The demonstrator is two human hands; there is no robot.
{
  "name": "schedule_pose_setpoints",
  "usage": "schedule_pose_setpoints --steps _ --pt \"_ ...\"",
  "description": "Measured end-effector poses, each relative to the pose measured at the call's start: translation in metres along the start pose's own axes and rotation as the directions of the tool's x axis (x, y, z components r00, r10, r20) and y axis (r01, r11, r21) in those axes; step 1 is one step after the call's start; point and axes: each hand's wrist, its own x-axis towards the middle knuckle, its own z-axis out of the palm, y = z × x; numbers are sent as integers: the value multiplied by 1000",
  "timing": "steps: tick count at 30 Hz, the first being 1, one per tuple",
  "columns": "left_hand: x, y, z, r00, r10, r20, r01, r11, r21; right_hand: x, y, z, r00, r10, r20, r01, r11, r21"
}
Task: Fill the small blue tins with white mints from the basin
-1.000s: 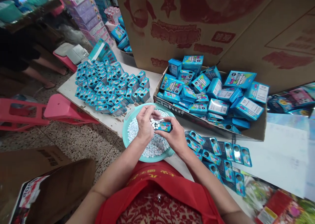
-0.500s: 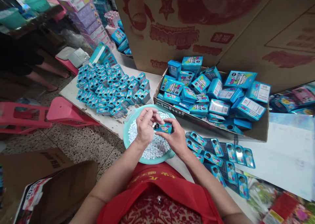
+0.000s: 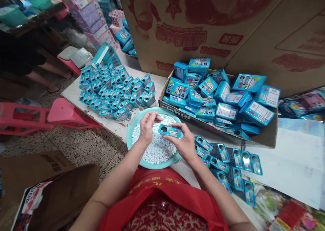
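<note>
Right hand (image 3: 186,144) clamped on one blue box (image 3: 170,130); left hand (image 3: 147,128), fingers bunched together, at its 9 o'clock, above one bowl (image 3: 129,136) of white candies (image 3: 157,149)

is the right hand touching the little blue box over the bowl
Touching. The head view shows the right hand gripping the blue box by its right end, above the bowl.

A basin (image 3: 129,133) of tablets (image 3: 157,151) sits at the worktop's (image 3: 111,124) near edge, one case (image 3: 170,130) over it; boxes (image 3: 114,89) behind-left; a carton (image 3: 264,136) behind-right; flat cases (image 3: 233,160) right.
</note>
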Motion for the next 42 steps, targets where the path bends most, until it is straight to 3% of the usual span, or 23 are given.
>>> schedule_pose_setpoints --steps 2,5,7,9,12,15,18,20,22,25,29,37,42 --pt "10 -29 -8 1000 10 -8 -7 938 347 1 0 -8 999 -12 -47 11 1000 -27" --pt "16 -68 -10 985 -58 162 -83 665 742 0 -1 -19 998 -23 -58 18 996 -90" --pt "12 -81 -7 954 -123 272 -181 485 855 -4 -5 -23 998 -40 -54 34 994 -108" --pt "5 -83 -3 927 -203 316 -236 339 911 -9 -10 -26 995 -60 -85 52 994 -91" --pt "-4 -78 -8 894 -299 334 -267 244 932 -13 -9 -26 988 -70 -141 58 995 -87" --pt "-7 -78 -22 916 -265 301 -216 304 928 -11 0 -24 994 -30 -102 14 987 -157" --pt "-6 -78 -32 976 -166 144 -29 552 833 -9 7 -23 994 -2 -108 -21 979 -203" --pt "-5 -71 -32 976 -216 -10 176 768 616 -9 8 -22 995 1 -103 -22 978 -208" --pt "-5 -54 -28 941 -328 -84 338 891 303 -10 6 -20 998 -3 -61 -10 977 -214" --pt "-9 -15 -16 923 -382 -48 380 924 -54 -11 2 -13 999 -39 23 44 970 -238" --pt "-16 24 0 957 -291 2 281 920 -275 -12 2 4 991 -77 113 105 956 -275" --pt "-18 29 12 977 -168 -129 120 940 -319 -11 -8 16 985 -105 135 142 943 -302" --pt "-18 30 14 976 -188 -108 150 945 -290 -8 -9 16 985 -77 155 117 955 -272"
